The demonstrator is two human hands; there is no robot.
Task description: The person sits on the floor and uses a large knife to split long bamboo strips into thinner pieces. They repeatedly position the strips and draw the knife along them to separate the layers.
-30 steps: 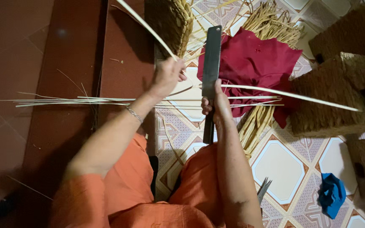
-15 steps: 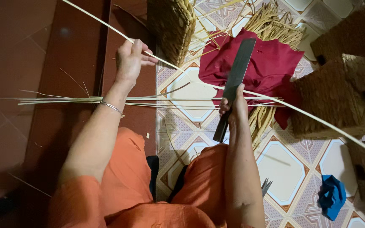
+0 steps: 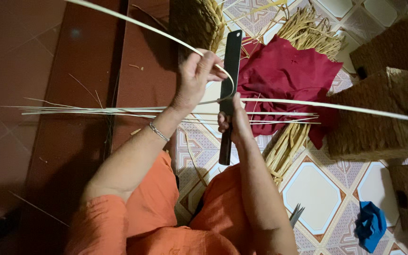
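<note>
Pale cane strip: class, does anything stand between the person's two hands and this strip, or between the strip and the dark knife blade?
Nothing visible does. The left hand pinches the pale cane strip directly, the strip loops down to the dark knife blade, and the right hand grips the knife where the strip crosses it.

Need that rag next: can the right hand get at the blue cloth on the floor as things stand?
Probably not right away. The right hand is closed round the knife, and the blue cloth lies well off to the right on the tiles, past the arm. Nothing lies between them.
</note>
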